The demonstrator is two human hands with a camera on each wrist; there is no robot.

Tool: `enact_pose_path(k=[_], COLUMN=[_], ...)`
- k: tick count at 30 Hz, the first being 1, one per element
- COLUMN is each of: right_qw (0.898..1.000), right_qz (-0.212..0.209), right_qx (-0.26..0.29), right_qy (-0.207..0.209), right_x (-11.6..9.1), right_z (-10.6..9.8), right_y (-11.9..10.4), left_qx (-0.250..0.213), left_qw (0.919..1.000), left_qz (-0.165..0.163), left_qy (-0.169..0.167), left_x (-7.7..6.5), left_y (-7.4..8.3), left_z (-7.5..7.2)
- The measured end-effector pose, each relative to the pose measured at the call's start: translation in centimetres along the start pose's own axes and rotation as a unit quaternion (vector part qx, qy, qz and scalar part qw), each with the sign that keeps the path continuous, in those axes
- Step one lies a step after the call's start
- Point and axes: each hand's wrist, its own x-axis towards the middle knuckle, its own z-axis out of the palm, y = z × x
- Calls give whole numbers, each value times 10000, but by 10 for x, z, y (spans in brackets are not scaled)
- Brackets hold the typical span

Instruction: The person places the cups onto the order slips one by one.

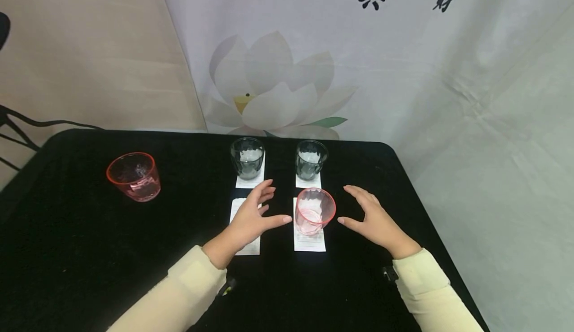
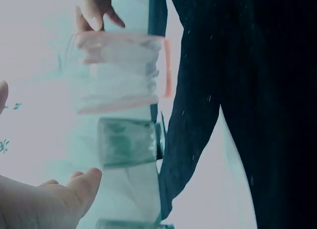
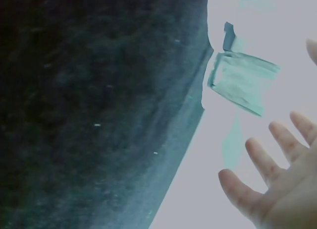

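A clear pink glass with a red rim point(image 1: 315, 212) stands on the near right white paper slip point(image 1: 309, 243). My left hand point(image 1: 253, 217) is to its left, fingers relaxed and thumb reaching toward the glass, over the near left paper slip point(image 1: 248, 246). On the other side hovers my right hand point(image 1: 372, 217), its fingers spread and holding nothing. The left wrist view has the pink glass point(image 2: 119, 70) between the left hand point(image 2: 54, 201) and the right hand point(image 2: 96, 6). In the right wrist view, the right hand's fingers point(image 3: 262, 159) are apart, below a grey-green glass point(image 3: 242, 83).
Two grey-green glasses, one at back left point(image 1: 247, 160) and one at back right point(image 1: 311, 160), stand on paper slips beyond the hands. Another pink glass point(image 1: 136, 177) is at the far left of the black table point(image 1: 89, 252). A printed curtain point(image 1: 394, 73) hangs behind the table.
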Motion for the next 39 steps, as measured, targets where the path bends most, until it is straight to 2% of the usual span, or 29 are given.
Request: enact_pose_path(k=[7,13,18,25,31,39], right_qw=[9988,9961,9932,9872,9838,9847], right_qz=[39,-131,-310,-642,-885,-1002], right_qx=[302,577,737,921,1035,988], right_qy=[374,656,852,1130,1162,1033], right_x=[-3,-3,-2,1,5,12], right_z=[-10,-15,-17,-14,-11,-8], right_y=[-13,-25,-36,-54,-72,-85], left_qx=[4,-155,-340,-64,33,213], left_qw=[9994,9976,9958,9938,9912,9869], left_qz=[220,394,373,342,330,293], left_qy=[254,543,758,1054,1279,1570], left_x=[-10,-19,-26,-35,-43,-53], left_y=[-1,1,2,2,-1,-4], left_z=[-26,-49,-65,-86,-103,-125])
